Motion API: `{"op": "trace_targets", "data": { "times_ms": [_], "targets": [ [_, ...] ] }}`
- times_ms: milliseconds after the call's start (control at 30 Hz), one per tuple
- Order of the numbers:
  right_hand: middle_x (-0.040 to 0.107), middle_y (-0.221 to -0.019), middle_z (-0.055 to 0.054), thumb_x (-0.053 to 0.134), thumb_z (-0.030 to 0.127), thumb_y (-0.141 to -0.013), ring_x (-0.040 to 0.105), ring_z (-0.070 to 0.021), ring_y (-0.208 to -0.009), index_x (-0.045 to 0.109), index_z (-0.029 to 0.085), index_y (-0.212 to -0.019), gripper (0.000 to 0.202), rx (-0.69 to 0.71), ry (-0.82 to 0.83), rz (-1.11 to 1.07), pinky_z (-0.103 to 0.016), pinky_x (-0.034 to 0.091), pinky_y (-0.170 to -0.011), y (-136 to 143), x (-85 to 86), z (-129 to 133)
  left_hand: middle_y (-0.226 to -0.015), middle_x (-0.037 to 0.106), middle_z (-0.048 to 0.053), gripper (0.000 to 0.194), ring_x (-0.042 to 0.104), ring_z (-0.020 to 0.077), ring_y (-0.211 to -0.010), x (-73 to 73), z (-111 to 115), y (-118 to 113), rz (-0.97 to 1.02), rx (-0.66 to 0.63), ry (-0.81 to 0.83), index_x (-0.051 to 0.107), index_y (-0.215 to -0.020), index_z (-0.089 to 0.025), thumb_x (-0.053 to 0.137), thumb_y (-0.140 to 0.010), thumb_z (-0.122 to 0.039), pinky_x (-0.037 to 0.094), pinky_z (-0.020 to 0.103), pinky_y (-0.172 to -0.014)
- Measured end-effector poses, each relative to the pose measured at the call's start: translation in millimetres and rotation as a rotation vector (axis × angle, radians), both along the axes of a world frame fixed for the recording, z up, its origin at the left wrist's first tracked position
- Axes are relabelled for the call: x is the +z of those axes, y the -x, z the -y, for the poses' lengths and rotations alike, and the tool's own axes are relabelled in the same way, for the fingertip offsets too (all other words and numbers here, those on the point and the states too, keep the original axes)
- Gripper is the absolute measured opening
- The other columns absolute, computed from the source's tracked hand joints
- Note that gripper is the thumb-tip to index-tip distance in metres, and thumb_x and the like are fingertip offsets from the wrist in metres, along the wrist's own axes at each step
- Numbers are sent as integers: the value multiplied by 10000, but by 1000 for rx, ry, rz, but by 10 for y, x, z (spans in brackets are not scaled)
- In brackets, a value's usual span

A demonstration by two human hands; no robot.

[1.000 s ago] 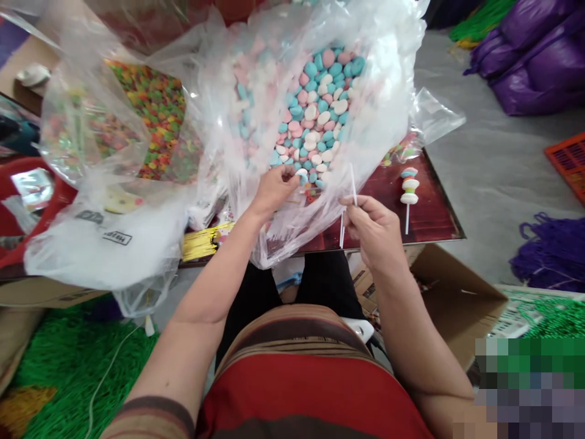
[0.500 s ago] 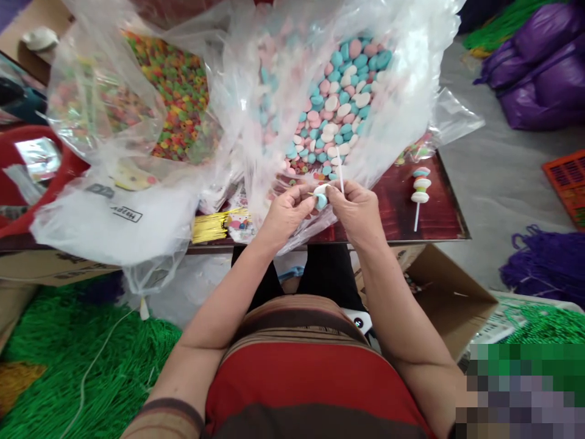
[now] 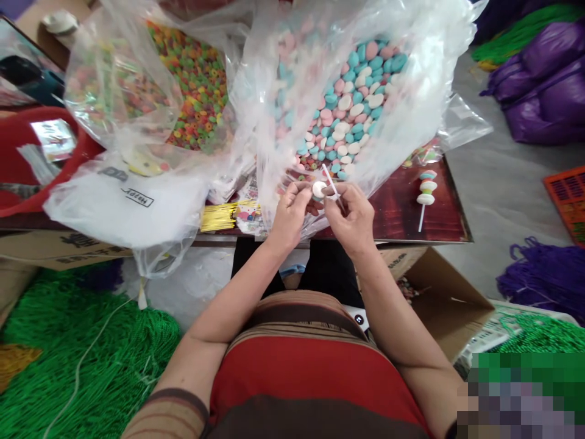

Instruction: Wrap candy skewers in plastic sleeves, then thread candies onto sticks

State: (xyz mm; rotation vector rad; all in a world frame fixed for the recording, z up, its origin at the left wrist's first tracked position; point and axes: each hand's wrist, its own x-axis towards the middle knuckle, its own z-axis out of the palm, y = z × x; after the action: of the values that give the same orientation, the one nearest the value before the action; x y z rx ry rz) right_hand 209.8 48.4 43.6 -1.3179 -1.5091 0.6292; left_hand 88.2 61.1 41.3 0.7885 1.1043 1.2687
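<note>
White candy (image 3: 319,188) sits pinched between left hand (image 3: 289,213) and right hand (image 3: 351,214), which grips a stick (image 3: 331,182)

Candy bag (image 3: 361,91) on table (image 3: 402,207) (skewer (image 3: 425,190) right); cereal bag (image 3: 192,79) probably left.

Left hand (image 3: 292,210): raised ahead of the torso, back turned to the camera, thumb and forefinger pinched together at the tips, remaining fingers curled loosely beneath. Left wrist near straight; bare forearm running down and to the left, elbow bent beside the waist, striped sleeve edge at the upper arm. Right hand (image 3: 350,213): level with the left, just beside it, fingertips almost meeting the left's; thumb and forefinger closed in a pinch, other fingers folded toward the palm. Right forearm bare, angled down and to the right, elbow bent outward.
</note>
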Motion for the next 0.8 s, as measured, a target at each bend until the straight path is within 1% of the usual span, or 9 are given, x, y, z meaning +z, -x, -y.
{"op": "trace_targets", "data": {
  "times_ms": [67, 100, 167, 233, 300, 400, 533, 700, 800],
  "targets": [
    [641, -876, -28, 618, 270, -858, 494, -141, -670, 661, 233, -811, 73, 21, -3, -38, -303, 436, -665, -6, 28, 4, -764, 629, -23, 176, 602, 92, -638, 2, 20, -6, 84, -29, -42, 558, -868, -220, 586, -972, -359, 508, 245, -631],
    [633, -860, -28, 622, 295, -867, 508, -145, -688, 641, 230, -777, 113, 34, 8, -76, -305, 441, -675, -6, 35, 5, -755, 624, -28, 194, 590, 88, -627, 1, 24, -7, 117, -40, -65, 559, -863, -219, 623, -954, -379, 506, 243, -627],
    [618, -829, -20, 632, 365, -888, 535, -151, -713, 624, 231, -780, 172, 45, 63, -196, -302, 453, -685, -3, 26, 3, -728, 610, -44, 219, 564, 75, -599, 3, 26, -10, 147, -49, -100, 561, -860, -219, 718, -895, -368, 487, 232, -604],
    [610, -822, -3, 668, 448, -885, 552, -147, -715, 649, 241, -878, 208, 34, 134, -330, -291, 457, -672, -5, -15, -4, -702, 600, -56, 249, 555, 70, -583, 12, 27, -13, 130, -37, -120, 559, -854, -220, 768, -860, -355, 469, 226, -583],
    [607, -806, 7, 717, 522, -855, 568, -150, -722, 681, 246, -960, 298, 45, 204, -398, -277, 443, -640, -19, -67, -13, -702, 605, -54, 262, 569, 74, -594, 25, 31, -14, 80, -12, -137, 562, -850, -220, 775, -864, -371, 466, 230, -584],
    [592, -731, 4, 734, 574, -835, 573, -158, -710, 725, 222, -926, 364, 123, 295, -411, -267, 400, -584, -57, -110, -16, -717, 614, -54, 271, 592, 77, -624, 25, 37, 1, -20, 13, -136, 587, -864, -222, 797, -858, -393, 470, 232, -605],
    [599, -711, 13, 760, 527, -803, 530, -130, -657, 743, 211, -893, 329, 139, 326, -446, -253, 360, -553, -73, -74, -5, -727, 627, -56, 304, 594, 79, -613, -48, 35, 56, -44, -25, -104, 657, -976, -233, 833, -823, -428, 465, 234, -598],
    [522, -617, 47, 723, 435, -777, 453, -102, -585, 658, 210, -758, 235, 62, 382, -455, -245, 340, -536, -12, -29, -7, -792, 677, -17, 395, 608, 88, -662, -152, 62, 133, -30, -174, -76, 714, -913, -214, 799, -803, -584, 472, 235, -623],
    [485, -581, 58, 710, 427, -745, 433, -98, -558, 627, 214, -722, 230, 37, 415, -467, -241, 327, -519, 6, -38, -22, -846, 710, -2, 450, 613, 95, -710, -142, 76, 173, -39, -234, -60, 746, -943, -211, 855, -723, -588, 478, 227, -643]
  ]
}}
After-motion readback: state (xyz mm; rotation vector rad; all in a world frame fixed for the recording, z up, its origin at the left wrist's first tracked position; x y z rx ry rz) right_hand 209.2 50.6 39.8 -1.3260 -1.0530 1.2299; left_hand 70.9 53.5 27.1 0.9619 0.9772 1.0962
